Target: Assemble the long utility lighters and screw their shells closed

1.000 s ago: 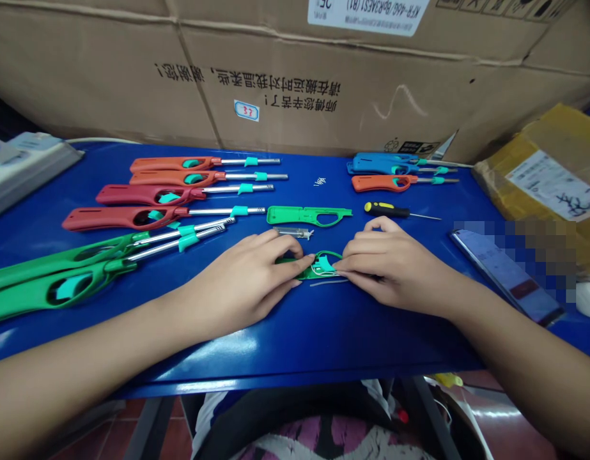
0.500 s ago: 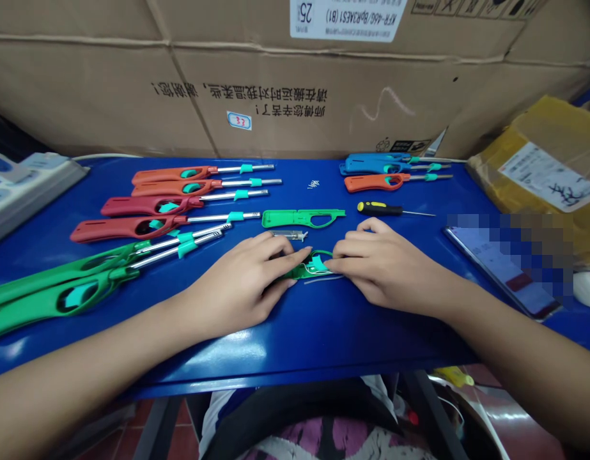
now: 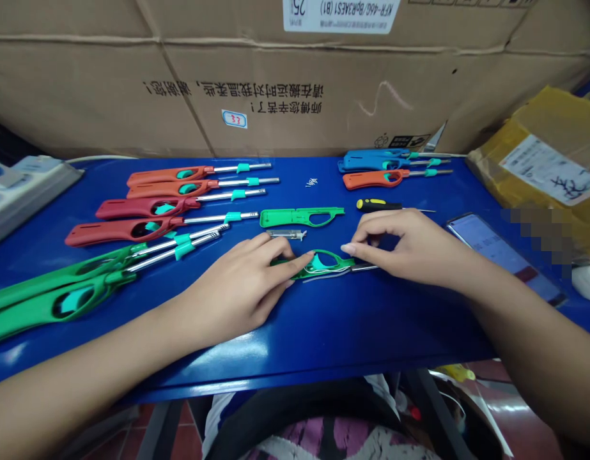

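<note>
My left hand (image 3: pixel 240 291) presses its fingers down on the handle end of a green lighter shell (image 3: pixel 330 262) with a teal trigger, which lies on the blue table (image 3: pixel 323 326). My right hand (image 3: pixel 410 246) has its fingers curled over the shell's right end, where a thin metal tube and white wires stick out. A second green half shell (image 3: pixel 302 217) and a small metal part (image 3: pixel 287 234) lie just behind my hands. A yellow-and-black screwdriver (image 3: pixel 378 205) rests behind my right hand.
Several finished red and green long lighters (image 3: pixel 160 207) lie at the left, blue and orange ones (image 3: pixel 381 167) at the back right. A phone (image 3: pixel 503 252) lies at the right, beside a yellow parcel (image 3: pixel 544 160). Cardboard boxes (image 3: pixel 275 76) wall the back. A power strip (image 3: pixel 21 185) sits far left.
My right hand has slid to the right along the shell and lifted its fingertips, uncovering the trigger loop. My left hand has stayed on the handle end.
</note>
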